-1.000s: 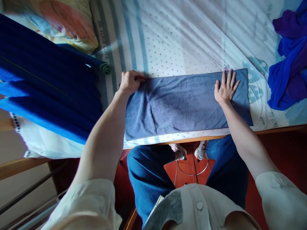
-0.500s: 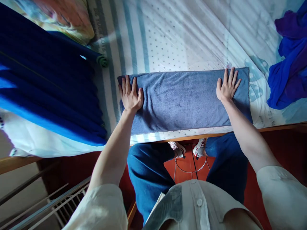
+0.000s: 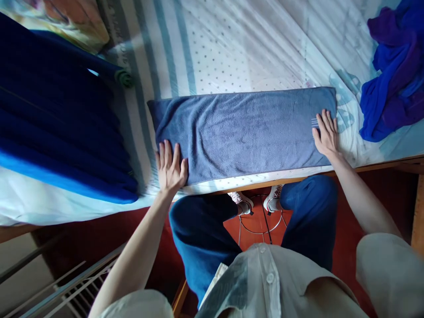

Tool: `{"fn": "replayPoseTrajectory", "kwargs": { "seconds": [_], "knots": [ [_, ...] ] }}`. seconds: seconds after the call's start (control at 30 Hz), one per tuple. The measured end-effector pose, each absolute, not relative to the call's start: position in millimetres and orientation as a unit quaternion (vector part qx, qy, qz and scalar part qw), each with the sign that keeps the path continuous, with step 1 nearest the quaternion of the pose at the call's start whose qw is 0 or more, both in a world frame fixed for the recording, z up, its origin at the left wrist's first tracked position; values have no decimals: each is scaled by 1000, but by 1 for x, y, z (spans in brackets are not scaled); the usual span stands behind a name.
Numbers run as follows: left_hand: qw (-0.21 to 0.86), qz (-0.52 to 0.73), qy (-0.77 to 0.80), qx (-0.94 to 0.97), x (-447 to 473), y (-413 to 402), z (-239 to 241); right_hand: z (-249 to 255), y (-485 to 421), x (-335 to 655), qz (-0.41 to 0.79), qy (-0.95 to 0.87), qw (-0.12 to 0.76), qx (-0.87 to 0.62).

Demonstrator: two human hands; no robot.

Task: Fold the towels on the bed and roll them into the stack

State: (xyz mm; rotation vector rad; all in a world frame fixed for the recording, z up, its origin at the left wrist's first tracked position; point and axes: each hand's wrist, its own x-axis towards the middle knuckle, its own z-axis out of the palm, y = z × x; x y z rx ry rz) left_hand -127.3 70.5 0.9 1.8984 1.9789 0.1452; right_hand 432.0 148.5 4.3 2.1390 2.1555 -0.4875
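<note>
A grey-blue towel [image 3: 245, 132] lies spread lengthwise along the near edge of the bed, with wrinkles across its left part. My left hand [image 3: 170, 165] rests flat on its near left corner, fingers apart. At the other end, my right hand [image 3: 326, 132] lies palm down on the right edge, its fingers stretched out beside a small patch of white stripes. Neither hand grips the cloth. The near right corner of the towel is partly hidden by my right hand and wrist.
Under the towel is a patterned bed sheet [image 3: 218, 57]. Dark blue cloth [image 3: 66, 119] hangs over the bed's left side, near a colourful pillow [image 3: 73, 22]. Crumpled blue and purple clothing [image 3: 391, 84] lies at right. A metal rack [image 3: 79, 282] stands at lower left.
Both hands have slid toward me over the towel, from its far part to its near part. The view has shifted slightly. White stripes now show by my right hand.
</note>
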Motion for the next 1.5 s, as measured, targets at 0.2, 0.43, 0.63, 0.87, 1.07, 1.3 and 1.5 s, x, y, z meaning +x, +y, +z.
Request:
{"fn": "replayPoseTrajectory", "kwargs": {
  "seconds": [0.2,0.43,0.63,0.87,1.07,1.3,1.5],
  "knots": [
    [191,25,720,666,-147,24,-7,1,89,460,-159,680,58,713],
    [171,23,718,674,-127,34,8,8,100,450,-162,676,30,719],
    [180,-10,661,728,-74,11,14,29,50,394,-204,641,-1,740],
    [194,-18,552,811,14,-14,10,25,-57,288,-368,664,-155,632],
    [215,-25,492,843,63,-4,10,10,-52,247,-546,465,-310,625],
    [231,-43,508,829,72,11,13,-6,-47,233,-672,215,-416,574],
    [222,-37,505,833,82,28,10,-12,-33,219,-700,75,-475,528]
  ]
}}
